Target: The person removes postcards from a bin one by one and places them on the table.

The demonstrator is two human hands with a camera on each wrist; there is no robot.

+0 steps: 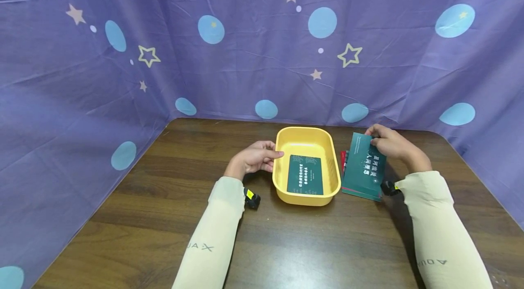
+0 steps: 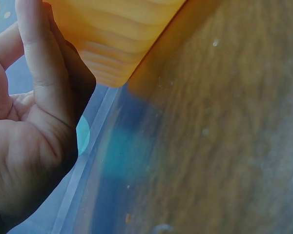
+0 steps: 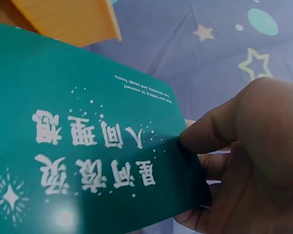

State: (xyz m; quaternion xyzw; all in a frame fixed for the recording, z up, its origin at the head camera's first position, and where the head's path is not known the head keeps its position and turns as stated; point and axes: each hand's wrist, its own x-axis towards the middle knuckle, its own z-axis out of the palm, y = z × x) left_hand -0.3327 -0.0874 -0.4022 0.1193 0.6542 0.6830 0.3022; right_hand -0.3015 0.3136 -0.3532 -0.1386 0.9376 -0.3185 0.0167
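Note:
A yellow plastic tray (image 1: pixel 300 201) stands on the table, with a dark green printed card (image 1: pixel 305 175) lying in it. At the tray's left rim is my left hand (image 1: pixel 259 157), its thumb over the edge and fingers outside; the left wrist view shows the hand (image 2: pixel 44 117) beside the tray's ribbed wall (image 2: pixel 122 29). My right hand (image 1: pixel 390 145) pinches the top right edge of another green card (image 1: pixel 360 166) with white lettering. In the right wrist view the thumb presses on that card (image 3: pixel 97 122). Beneath it lie more cards (image 1: pixel 360 195), partly hidden, one with red.
The brown wooden table (image 1: pixel 147 216) reaches back to a purple curtain (image 1: pixel 254 61) with stars and blue dots. Black wrist cameras sit at the left wrist (image 1: pixel 252 199) and right wrist (image 1: pixel 390 188). The card pile is close to the tray's right side.

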